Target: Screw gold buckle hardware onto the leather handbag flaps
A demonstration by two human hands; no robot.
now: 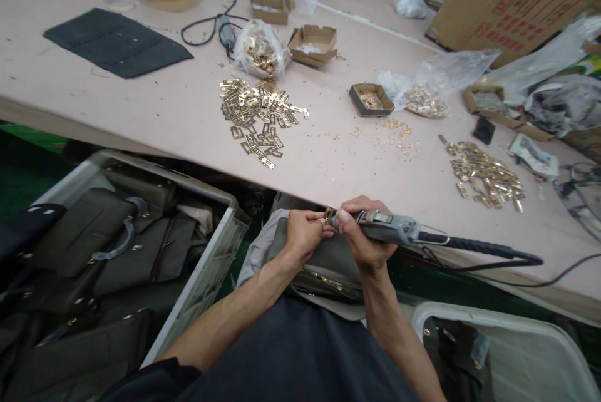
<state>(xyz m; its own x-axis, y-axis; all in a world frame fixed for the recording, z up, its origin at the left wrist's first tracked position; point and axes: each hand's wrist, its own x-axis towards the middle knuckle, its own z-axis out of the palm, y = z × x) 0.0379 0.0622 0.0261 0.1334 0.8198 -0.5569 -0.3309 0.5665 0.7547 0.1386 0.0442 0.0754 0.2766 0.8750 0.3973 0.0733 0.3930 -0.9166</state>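
Note:
A dark olive handbag [310, 258] rests on my lap against the table edge, with a gold zipper facing me. My left hand [304, 234] is closed, pinching a small gold metal fitting [329, 211] above the bag. My right hand [369, 236] is wrapped round a grey electric screwdriver [392, 226], whose cord runs off to the right. Its tip points left, close to the fitting; whether they touch is hidden by my fingers. Ahead on the table lie a pile of gold rectangular plates [258, 111] and scattered tiny gold screws [399, 129].
A grey crate [206, 264] of dark bags stands at left, a white bin [516, 327] at lower right. On the table [188, 108] are a small box of screws [370, 101], a pile of gold fittings [488, 170], a black sheet [117, 42] and a large carton [521, 1].

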